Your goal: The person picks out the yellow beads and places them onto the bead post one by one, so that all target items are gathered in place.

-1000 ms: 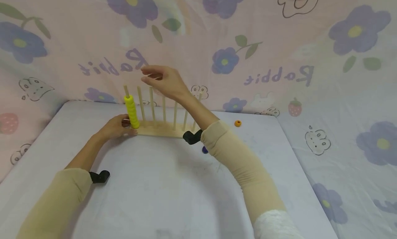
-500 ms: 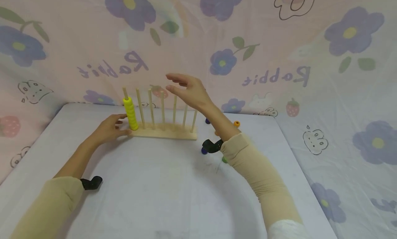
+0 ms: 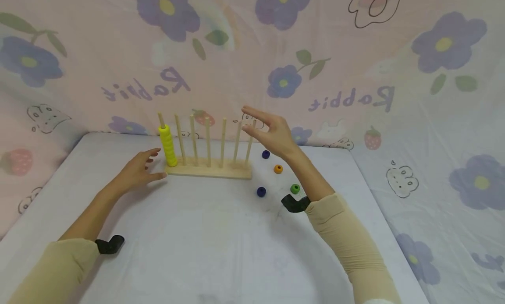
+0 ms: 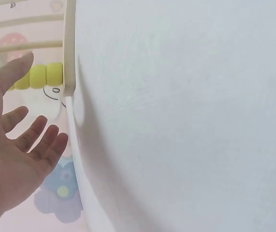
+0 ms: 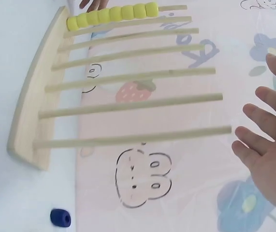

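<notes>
A wooden peg rack [image 3: 209, 170] with several upright pegs stands toward the back of the table. Its leftmost peg carries a stack of yellow beads [image 3: 168, 146], with the peg's tip bare above them. Beside that end, my left hand [image 3: 136, 171] is spread with its fingers loose, thumb near the base's corner; in the left wrist view the palm [image 4: 12, 164] holds nothing. Over the right end of the rack, my right hand [image 3: 274, 132] hovers with thumb and fingers apart. Nothing lies in it in the right wrist view, where its fingers [image 5: 261, 121] reach toward the peg tips.
Right of the rack lie loose beads: two dark blue ones, one near the back [image 3: 266, 154] and one nearer the front [image 3: 261, 192], an orange bead [image 3: 278, 169] and a green bead [image 3: 295, 189]. A patterned cloth [image 3: 236, 54] hangs behind the white table [image 3: 197, 251].
My right hand has moved right and down, from above the rack's left part to its right end, uncovering beads. My left hand has drawn slightly back from the rack's left end.
</notes>
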`<state>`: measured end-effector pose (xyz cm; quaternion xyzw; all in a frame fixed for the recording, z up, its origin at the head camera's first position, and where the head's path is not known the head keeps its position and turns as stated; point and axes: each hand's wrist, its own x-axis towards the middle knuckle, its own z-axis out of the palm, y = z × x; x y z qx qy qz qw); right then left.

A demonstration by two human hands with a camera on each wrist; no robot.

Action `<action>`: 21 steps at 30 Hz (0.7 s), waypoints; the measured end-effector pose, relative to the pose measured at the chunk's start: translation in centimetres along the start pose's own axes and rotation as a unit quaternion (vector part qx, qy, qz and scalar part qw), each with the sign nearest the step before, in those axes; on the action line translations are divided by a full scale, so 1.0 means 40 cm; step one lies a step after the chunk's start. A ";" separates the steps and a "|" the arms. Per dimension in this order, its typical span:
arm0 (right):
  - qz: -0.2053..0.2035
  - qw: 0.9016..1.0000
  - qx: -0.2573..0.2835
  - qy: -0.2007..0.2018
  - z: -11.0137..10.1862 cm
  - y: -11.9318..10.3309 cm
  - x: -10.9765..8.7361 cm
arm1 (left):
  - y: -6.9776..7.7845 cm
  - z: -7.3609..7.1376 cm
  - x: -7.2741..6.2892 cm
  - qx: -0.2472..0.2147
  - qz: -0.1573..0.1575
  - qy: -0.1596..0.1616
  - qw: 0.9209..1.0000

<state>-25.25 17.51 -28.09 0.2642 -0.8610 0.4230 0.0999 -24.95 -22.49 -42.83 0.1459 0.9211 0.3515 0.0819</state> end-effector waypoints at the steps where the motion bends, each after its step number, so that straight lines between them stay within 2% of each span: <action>1: -0.001 1.000 -0.003 -0.001 -0.006 0.006 -0.011 | 0.002 0.001 -0.002 0.001 0.004 0.000 1.000; 4: 0.004 1.000 0.008 -0.009 -0.021 0.026 -0.044 | 0.006 -0.002 -0.009 0.018 0.011 0.013 1.000; 7: 0.026 0.999 0.003 -0.020 -0.038 0.050 -0.076 | 0.006 -0.006 -0.019 0.035 0.009 0.023 0.999; 12: 0.057 0.998 -0.031 -0.016 -0.068 0.095 -0.135 | -0.004 -0.008 -0.039 0.074 -0.004 0.036 0.997; 17: 0.061 0.995 -0.075 -0.010 -0.092 0.144 -0.199 | -0.014 -0.011 -0.063 0.125 -0.012 0.062 0.990; 21: 0.073 0.992 -0.105 -0.020 -0.107 0.177 -0.244 | -0.022 -0.016 -0.082 0.164 0.004 0.086 0.983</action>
